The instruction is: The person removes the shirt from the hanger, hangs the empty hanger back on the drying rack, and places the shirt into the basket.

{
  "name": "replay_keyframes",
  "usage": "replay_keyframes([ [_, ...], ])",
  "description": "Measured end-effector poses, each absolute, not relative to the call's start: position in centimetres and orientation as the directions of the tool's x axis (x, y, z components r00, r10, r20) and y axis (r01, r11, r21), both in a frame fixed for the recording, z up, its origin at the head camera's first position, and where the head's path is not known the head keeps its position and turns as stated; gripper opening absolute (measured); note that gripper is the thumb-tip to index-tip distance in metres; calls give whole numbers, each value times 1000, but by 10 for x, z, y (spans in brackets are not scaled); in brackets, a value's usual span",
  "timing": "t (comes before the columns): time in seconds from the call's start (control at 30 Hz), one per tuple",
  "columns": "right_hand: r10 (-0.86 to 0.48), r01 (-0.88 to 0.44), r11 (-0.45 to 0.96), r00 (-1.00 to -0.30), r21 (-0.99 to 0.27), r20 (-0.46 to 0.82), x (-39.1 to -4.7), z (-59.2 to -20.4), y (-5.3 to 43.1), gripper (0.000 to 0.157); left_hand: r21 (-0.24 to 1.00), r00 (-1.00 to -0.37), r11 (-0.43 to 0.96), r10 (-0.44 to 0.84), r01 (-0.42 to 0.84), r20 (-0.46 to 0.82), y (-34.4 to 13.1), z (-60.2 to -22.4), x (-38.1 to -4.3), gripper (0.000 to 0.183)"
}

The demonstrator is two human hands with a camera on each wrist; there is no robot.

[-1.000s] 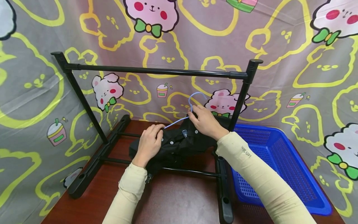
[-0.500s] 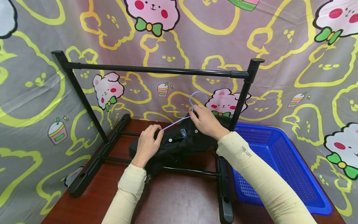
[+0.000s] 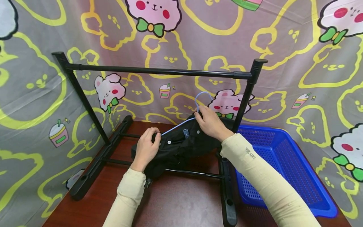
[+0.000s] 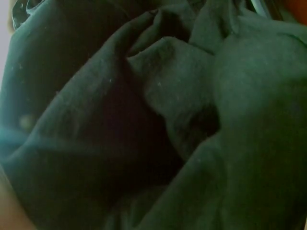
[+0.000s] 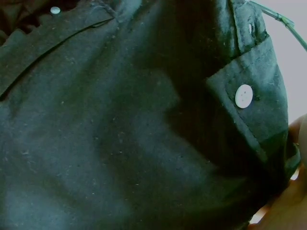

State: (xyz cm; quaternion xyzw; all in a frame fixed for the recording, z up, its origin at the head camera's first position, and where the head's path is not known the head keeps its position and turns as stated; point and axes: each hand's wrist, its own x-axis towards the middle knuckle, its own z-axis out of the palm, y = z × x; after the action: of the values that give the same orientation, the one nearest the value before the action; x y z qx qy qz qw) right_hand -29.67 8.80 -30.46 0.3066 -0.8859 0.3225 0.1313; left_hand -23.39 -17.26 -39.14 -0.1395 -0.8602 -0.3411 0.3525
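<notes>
A black shirt (image 3: 184, 151) with white buttons and an inner label lies bunched over the lower bars of a black rack. A light blue wire clothes hanger (image 3: 184, 122) runs along its neck opening, hook up. My right hand (image 3: 212, 124) pinches the hanger at the base of its hook, together with the shirt's edge. At the hanger's left end, my left hand (image 3: 146, 146) grips the shirt, thumb and fingers curled over its edge. Folds of black cloth (image 4: 259, 96) fill the left wrist view. The right wrist view shows a white button (image 5: 243, 96) on a pointed flap.
The rack's top bar (image 3: 158, 71) crosses above and behind both hands. Its right upright (image 3: 246, 97) stands close beside my right hand. A blue plastic basket (image 3: 326, 198) sits right of the rack on the brown table (image 3: 181, 201). A patterned curtain hangs behind.
My left hand has slid left and slightly down along the shirt's edge, showing more of the hanger wire. My right hand and the hook have shifted slightly right.
</notes>
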Motion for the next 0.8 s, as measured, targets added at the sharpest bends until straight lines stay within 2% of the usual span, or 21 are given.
replay_keyframes([
  [0.17, -446, -626, 606, -778, -490, 443, -297, -303, 88, 25, 515, -718, 720, -33, 465, 695, -175, -393, -233, 16],
  [0.47, -431, -636, 603, -767, -481, 475, -296, -300, 86, 23, 582, -759, 740, -152, 337, 633, -172, -393, -228, 29],
  [0.63, -413, -634, 611, -766, -475, 492, -297, -301, 85, 24, 642, -786, 680, -155, 354, 598, -172, -392, -230, 31],
  [0.8, -398, -630, 616, -767, -473, 503, -298, -302, 86, 25, 637, -775, 675, -150, 374, 614, -174, -394, -232, 27],
])
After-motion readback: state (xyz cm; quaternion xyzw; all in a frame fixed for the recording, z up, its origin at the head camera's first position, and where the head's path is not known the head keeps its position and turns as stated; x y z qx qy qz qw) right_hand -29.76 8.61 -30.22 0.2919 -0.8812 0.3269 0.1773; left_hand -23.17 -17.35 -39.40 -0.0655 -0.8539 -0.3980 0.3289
